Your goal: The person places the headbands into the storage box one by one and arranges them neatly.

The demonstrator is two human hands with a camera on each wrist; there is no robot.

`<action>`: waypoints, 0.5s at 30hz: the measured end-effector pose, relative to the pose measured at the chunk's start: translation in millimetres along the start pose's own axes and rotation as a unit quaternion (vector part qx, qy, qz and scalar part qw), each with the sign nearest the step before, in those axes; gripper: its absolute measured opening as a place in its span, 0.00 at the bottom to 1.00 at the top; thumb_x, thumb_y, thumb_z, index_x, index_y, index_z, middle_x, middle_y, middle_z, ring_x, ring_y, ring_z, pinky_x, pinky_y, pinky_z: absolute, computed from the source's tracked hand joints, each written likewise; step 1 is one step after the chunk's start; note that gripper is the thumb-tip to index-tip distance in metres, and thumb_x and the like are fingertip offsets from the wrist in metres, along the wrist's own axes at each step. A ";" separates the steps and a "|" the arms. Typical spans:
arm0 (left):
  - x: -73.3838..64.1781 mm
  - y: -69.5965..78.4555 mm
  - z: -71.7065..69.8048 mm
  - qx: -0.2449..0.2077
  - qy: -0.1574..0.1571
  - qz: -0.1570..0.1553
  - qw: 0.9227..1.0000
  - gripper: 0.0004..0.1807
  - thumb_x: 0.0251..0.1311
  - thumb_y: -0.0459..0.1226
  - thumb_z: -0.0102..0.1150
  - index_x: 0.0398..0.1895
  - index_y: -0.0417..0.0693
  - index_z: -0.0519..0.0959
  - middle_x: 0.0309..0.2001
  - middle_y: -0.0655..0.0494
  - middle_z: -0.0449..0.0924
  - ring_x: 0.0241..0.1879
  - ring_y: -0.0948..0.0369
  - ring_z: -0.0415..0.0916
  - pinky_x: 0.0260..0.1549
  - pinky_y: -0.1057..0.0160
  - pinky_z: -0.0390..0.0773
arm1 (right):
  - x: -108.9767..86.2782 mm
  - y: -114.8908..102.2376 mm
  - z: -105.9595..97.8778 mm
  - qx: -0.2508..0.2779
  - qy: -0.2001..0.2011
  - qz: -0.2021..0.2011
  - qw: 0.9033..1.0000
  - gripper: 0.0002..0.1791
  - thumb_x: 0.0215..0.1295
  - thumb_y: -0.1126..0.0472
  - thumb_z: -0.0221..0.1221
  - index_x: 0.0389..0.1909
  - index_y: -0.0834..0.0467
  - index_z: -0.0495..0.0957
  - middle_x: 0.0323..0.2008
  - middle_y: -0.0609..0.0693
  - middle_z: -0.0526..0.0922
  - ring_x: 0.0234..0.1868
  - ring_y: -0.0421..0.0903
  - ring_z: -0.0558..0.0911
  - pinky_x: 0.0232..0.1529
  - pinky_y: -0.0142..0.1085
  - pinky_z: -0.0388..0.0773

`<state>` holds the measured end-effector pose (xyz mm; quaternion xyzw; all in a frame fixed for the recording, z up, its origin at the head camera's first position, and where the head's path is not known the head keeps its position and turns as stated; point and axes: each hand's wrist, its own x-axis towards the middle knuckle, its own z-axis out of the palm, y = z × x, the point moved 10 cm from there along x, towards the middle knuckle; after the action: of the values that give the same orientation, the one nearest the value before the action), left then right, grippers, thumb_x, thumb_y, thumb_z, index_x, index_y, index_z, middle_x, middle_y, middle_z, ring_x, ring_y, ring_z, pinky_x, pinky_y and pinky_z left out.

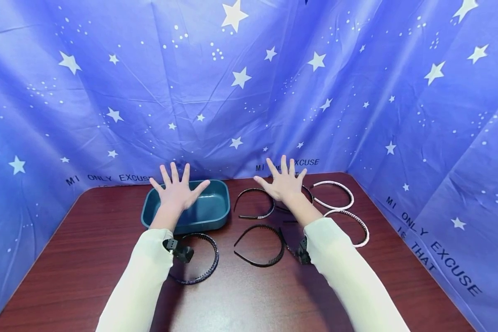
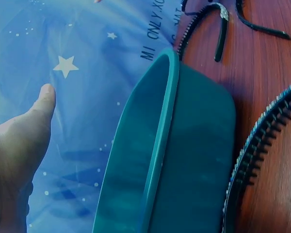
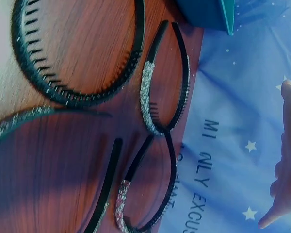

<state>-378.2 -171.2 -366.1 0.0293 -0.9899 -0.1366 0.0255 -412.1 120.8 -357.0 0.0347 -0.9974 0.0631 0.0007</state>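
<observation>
My left hand (image 1: pixel 175 196) is raised with fingers spread, overlapping a teal basin (image 1: pixel 205 225) in the head view. My right hand (image 1: pixel 285 185), also spread and holding nothing, is over black headbands at the back. In the left wrist view, the thumb side of the left hand (image 2: pixel 19 136) is apart from the basin (image 2: pixel 203 145). A black toothed headband (image 1: pixel 216 256) lies below the left wrist, and another (image 1: pixel 282 249) lies mid-table. The right wrist view shows the right hand (image 3: pixel 288 160) beyond two headbands with glittering sections, one (image 3: pixel 146 92) nearer the basin. The right arm partly hides other dark headbands.
Two pale headbands, one at the back (image 1: pixel 350 193) and one nearer (image 1: pixel 366 229), lie on the right of the reddish-brown table (image 1: pixel 87 258). A blue star-printed curtain (image 1: pixel 199 83) hangs along the table's back and sides. Each wrist carries a small black camera (image 1: pixel 184 252).
</observation>
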 end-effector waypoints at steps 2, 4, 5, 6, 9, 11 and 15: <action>-0.3 -3.4 -0.2 0.004 -0.003 -0.001 1.000 0.55 0.52 0.77 0.23 0.75 0.55 0.35 0.73 0.39 0.22 0.69 0.39 0.13 0.57 0.28 0.17 | 0.1 5.3 1.0 0.000 0.000 0.001 1.000 0.45 0.55 0.19 0.28 0.72 0.32 0.32 0.74 0.56 0.30 0.74 0.58 0.30 0.63 0.70 0.28; -0.5 -7.3 -0.3 0.007 -0.005 -0.002 1.000 0.55 0.51 0.77 0.23 0.75 0.55 0.34 0.73 0.39 0.22 0.69 0.39 0.12 0.56 0.28 0.17 | -0.2 10.9 1.5 -0.001 0.001 0.002 1.000 0.46 0.55 0.19 0.28 0.72 0.33 0.33 0.74 0.56 0.30 0.73 0.58 0.30 0.63 0.70 0.28; -0.7 -9.4 -0.7 0.007 -0.005 -0.002 1.000 0.55 0.51 0.77 0.23 0.75 0.54 0.35 0.73 0.39 0.22 0.69 0.39 0.11 0.56 0.28 0.16 | -0.4 13.3 1.6 -0.001 0.003 0.002 1.000 0.46 0.55 0.19 0.28 0.72 0.33 0.33 0.74 0.57 0.31 0.73 0.58 0.30 0.63 0.70 0.28; -0.8 -11.8 -1.1 0.007 -0.004 -0.003 1.000 0.55 0.51 0.77 0.23 0.75 0.54 0.35 0.73 0.39 0.22 0.68 0.39 0.11 0.56 0.28 0.16 | -0.5 15.6 1.9 0.000 0.004 0.000 1.000 0.46 0.55 0.19 0.29 0.72 0.33 0.34 0.74 0.57 0.31 0.73 0.59 0.30 0.63 0.70 0.28; -2.0 -20.4 -2.6 0.002 -0.001 -0.008 1.000 0.55 0.51 0.77 0.24 0.75 0.53 0.36 0.73 0.38 0.22 0.68 0.39 0.10 0.55 0.27 0.16 | -1.4 22.9 4.5 -0.003 0.002 -0.002 1.000 0.46 0.55 0.19 0.29 0.73 0.34 0.35 0.74 0.58 0.31 0.73 0.59 0.30 0.62 0.71 0.27; -2.4 -25.2 -3.9 0.002 0.000 -0.012 1.000 0.55 0.52 0.77 0.25 0.75 0.52 0.36 0.73 0.37 0.22 0.68 0.38 0.10 0.55 0.27 0.16 | -1.8 29.1 6.0 -0.003 0.000 0.000 1.000 0.46 0.55 0.19 0.28 0.73 0.35 0.35 0.74 0.58 0.31 0.73 0.60 0.30 0.61 0.71 0.27; -3.0 -32.9 -6.9 0.001 0.006 -0.014 1.000 0.56 0.51 0.77 0.26 0.75 0.51 0.37 0.73 0.35 0.23 0.67 0.38 0.09 0.54 0.26 0.16 | -1.8 40.4 5.1 -0.002 0.004 0.003 1.000 0.46 0.56 0.19 0.28 0.73 0.36 0.37 0.74 0.59 0.31 0.73 0.61 0.31 0.61 0.72 0.27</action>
<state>-373.2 -204.4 -368.5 0.0441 -0.9893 -0.1361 0.0292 -413.1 160.3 -367.2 0.0310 -0.9976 0.0615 0.0048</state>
